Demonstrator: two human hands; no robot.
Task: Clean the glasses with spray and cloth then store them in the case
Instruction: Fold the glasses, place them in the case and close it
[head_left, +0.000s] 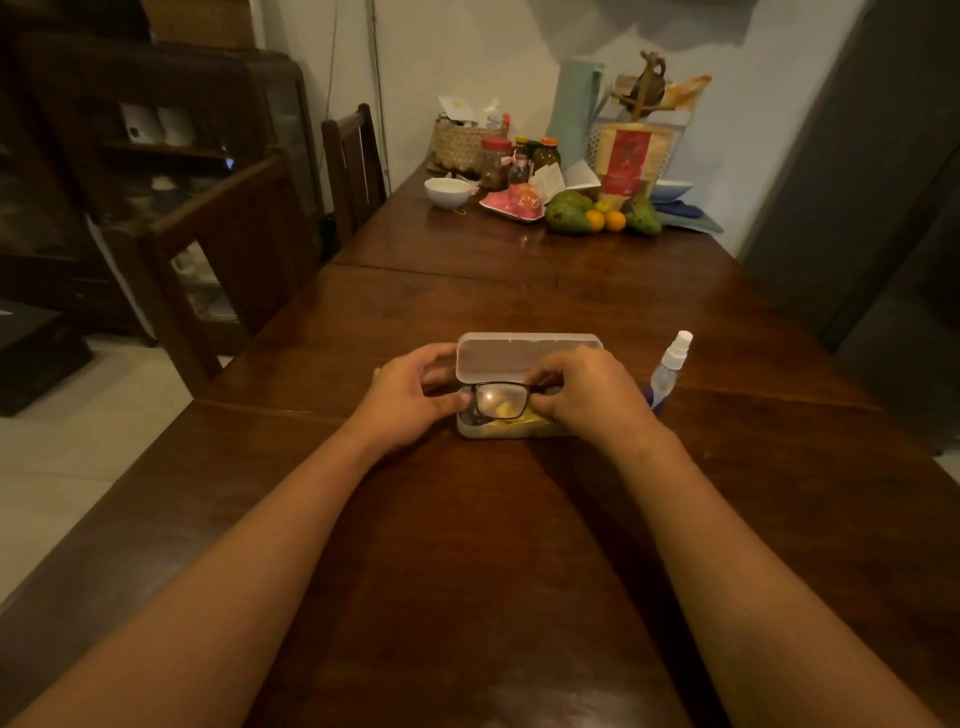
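Note:
A translucent grey case (524, 358) stands with its lid up in the middle of the dark wooden table (493, 545). Dark-framed glasses (500, 400) sit over the case's lower half, one lens facing me. My left hand (410, 397) grips the frame's left end. My right hand (587, 395) pinches the frame's right side and hides the second lens. A yellow cloth (519, 418) lies inside the case under the glasses. A clear spray bottle (669, 366) with a white nozzle stands just right of my right hand.
The far end of the table holds a white bowl (447, 192), jars, a woven basket (462, 143), fruit (597, 215), a pale green flask (579, 111) and a red-labelled packet. Wooden chairs (234, 249) stand along the left edge. A grey door is at right.

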